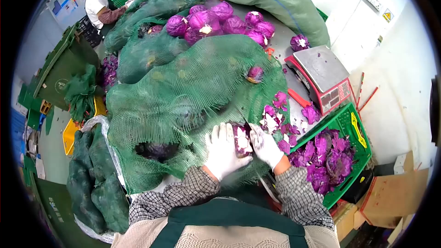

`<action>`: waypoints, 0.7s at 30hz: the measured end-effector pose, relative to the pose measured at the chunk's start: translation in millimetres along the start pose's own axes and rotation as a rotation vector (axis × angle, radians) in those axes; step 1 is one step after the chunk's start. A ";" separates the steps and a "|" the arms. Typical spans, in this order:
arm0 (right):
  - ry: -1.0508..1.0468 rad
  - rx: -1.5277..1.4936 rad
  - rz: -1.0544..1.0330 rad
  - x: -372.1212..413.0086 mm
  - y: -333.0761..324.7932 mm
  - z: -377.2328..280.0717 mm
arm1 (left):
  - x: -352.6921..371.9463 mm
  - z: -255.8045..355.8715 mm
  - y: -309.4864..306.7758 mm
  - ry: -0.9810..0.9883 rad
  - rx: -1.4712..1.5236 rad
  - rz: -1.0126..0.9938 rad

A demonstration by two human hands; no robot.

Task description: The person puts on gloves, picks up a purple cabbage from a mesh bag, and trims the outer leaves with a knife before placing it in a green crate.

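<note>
My left hand, in a white glove, holds a red cabbage from the left, its thumb along the near side. White cut patches show on the cabbage's upper face. My right hand, also gloved, is closed at the cabbage's right side on what looks like a knife; only a thin dark sliver of blade shows, and the handle is hidden. Both hands are above a green mesh sack with cabbages inside. Purple and white leaf trimmings lie just beyond my right hand.
A green crate of purple leaves stands at right, below a red scale. Loose red cabbages pile up at the back beside a pale green sack. A person stands far left, near a green bin.
</note>
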State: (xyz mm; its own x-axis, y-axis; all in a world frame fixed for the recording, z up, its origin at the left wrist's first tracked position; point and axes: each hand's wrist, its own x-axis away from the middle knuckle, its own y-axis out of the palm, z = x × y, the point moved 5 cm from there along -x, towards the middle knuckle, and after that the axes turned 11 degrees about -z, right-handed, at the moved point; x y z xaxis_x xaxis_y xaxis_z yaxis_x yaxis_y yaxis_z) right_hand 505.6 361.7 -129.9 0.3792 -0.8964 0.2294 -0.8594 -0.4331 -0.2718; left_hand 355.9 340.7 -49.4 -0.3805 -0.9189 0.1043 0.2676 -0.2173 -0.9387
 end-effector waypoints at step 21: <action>-0.413 0.591 0.554 64.2 -24.6 23.7 | 68.5 -88.0 12.8 0.010 0.474 0.008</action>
State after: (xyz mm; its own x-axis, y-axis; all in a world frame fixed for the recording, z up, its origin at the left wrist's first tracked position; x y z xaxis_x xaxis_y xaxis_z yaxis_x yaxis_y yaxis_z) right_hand 559.2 312.5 -130.7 0.1552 -0.9037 -0.3991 -0.6826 0.1940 -0.7046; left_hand 255.4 304.0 -83.1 -0.3847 -0.9185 0.0919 0.6443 -0.3385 -0.6858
